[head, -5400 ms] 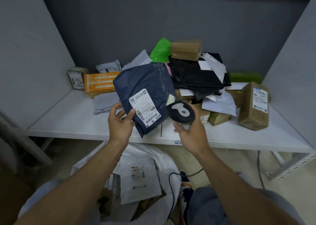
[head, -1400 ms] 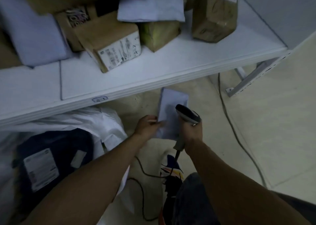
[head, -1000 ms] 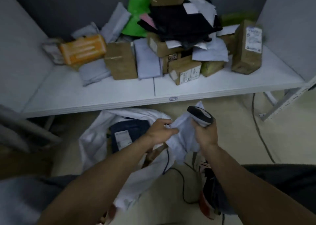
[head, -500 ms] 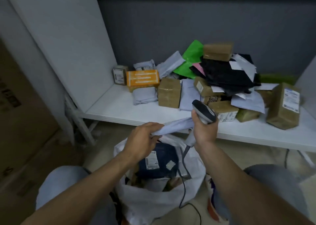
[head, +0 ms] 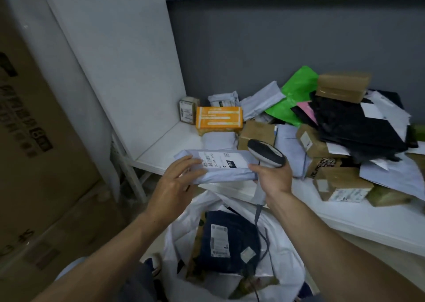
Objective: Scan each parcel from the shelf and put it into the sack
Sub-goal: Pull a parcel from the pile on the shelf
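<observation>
Your parcel (head: 230,176) now turned label-up, left hand (head: 172,186) pinching its end, right hand (head: 274,178) wrapped round the scanner (head: 266,155), sack (head: 181,232) beneath your fingers.

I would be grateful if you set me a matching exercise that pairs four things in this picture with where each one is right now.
Things:
1. pale mailer
2. scanner
3. navy parcel
4. orange box

Places:
A. lying in the white sack
B. on the shelf, near the side wall
C. in the grip of the right hand, by its handle
D. held label-up above the sack, with the left hand at one end

Pairs: 1-D, 2-C, 3-A, 4-B.
</observation>
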